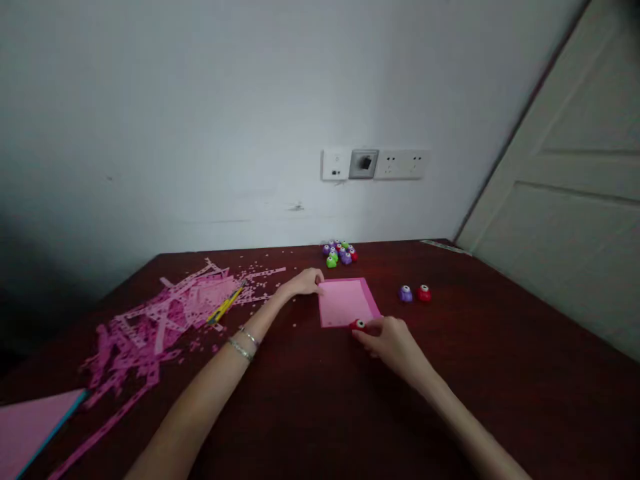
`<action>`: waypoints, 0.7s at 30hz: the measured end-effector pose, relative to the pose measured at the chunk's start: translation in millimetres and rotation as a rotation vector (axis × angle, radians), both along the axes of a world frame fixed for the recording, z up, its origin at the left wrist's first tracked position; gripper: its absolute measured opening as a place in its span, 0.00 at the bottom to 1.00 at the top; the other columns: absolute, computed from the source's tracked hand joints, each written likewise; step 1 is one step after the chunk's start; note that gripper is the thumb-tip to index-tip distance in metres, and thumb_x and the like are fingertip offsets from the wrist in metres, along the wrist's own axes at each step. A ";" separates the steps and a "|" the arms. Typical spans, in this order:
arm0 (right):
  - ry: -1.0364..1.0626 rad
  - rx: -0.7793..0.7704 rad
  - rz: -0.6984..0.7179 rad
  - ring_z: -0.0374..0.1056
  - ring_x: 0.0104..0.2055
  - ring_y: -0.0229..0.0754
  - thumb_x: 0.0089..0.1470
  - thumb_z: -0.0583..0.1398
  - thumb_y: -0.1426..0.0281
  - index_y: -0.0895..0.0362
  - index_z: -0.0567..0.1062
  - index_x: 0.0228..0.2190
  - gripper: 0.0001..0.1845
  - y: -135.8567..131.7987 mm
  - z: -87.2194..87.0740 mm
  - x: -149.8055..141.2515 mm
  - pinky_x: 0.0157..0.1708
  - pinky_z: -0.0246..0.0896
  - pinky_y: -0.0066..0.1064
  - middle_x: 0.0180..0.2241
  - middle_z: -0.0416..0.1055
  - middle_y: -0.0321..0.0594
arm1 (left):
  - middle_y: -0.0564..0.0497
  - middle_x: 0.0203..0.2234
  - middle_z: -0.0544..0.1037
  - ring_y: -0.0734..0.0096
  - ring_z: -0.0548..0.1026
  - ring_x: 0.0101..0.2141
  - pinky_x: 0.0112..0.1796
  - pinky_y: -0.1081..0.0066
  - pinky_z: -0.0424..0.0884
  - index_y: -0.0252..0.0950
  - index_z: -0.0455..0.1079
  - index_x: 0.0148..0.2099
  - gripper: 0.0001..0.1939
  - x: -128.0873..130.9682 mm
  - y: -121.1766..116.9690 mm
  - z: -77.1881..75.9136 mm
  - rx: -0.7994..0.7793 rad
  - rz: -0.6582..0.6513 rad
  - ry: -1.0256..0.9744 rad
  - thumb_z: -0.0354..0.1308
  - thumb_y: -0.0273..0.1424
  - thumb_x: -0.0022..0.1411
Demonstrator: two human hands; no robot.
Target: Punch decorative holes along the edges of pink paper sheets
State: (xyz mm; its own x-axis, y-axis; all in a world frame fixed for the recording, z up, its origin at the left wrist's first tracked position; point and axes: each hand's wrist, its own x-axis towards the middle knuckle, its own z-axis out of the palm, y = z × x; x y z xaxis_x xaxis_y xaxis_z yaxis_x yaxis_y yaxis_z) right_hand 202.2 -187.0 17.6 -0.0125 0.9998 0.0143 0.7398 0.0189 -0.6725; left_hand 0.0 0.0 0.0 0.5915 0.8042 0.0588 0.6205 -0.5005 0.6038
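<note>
A square of pink paper with a darker pink border on its top and right sides lies on the table. My left hand is at its upper left corner, fingers closed on the paper's edge. In my right hand is a small red paper punch with an eye-like white knob. Thumb and fingers grip this punch at the paper's lower edge, close to the right corner. Whether the paper sits inside its slot is too small to tell. A purple punch and another red punch stand right of the paper.
Several coloured punches cluster near the wall. Pink punched strips and confetti cover the table's left, with a yellow tool, perhaps scissors, among them. A pink sheet with a blue edge lies front left. Wall sockets are above.
</note>
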 end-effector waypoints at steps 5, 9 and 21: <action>0.007 0.008 -0.008 0.69 0.23 0.42 0.46 0.58 0.60 0.59 0.78 0.23 0.16 3.2 -1.7 1.6 0.21 0.55 0.26 0.20 0.74 0.43 | 0.55 0.21 0.70 0.75 0.66 0.24 0.25 0.76 0.58 0.31 0.69 0.28 0.11 2.0 1.4 1.6 -0.038 0.012 -0.012 0.64 0.31 0.40; 0.011 -0.002 -0.028 0.70 0.24 0.43 0.45 0.59 0.60 0.58 0.78 0.22 0.15 3.8 -4.3 2.4 0.22 0.56 0.26 0.20 0.74 0.43 | 0.56 0.19 0.71 0.76 0.67 0.22 0.24 0.76 0.58 0.31 0.70 0.27 0.11 3.8 2.4 0.7 -0.156 0.004 -0.086 0.64 0.30 0.39; -0.008 0.024 -0.036 0.70 0.24 0.43 0.46 0.58 0.58 0.58 0.78 0.22 0.17 6.3 -2.0 1.5 0.22 0.56 0.27 0.20 0.75 0.43 | 0.58 0.10 0.62 0.82 0.58 0.13 0.16 0.78 0.50 0.31 0.68 0.22 0.08 -4.0 -10.6 18.4 -0.391 0.130 -0.231 0.60 0.31 0.47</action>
State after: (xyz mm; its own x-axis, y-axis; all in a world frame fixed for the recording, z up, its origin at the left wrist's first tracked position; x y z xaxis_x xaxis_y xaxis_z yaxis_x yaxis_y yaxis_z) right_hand 203.7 -180.7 15.6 0.0231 0.9990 0.0382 0.7456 0.0082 -0.6663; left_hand -4.0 -10.6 18.4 0.4918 0.8586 -0.1447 0.4901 -0.1356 0.8610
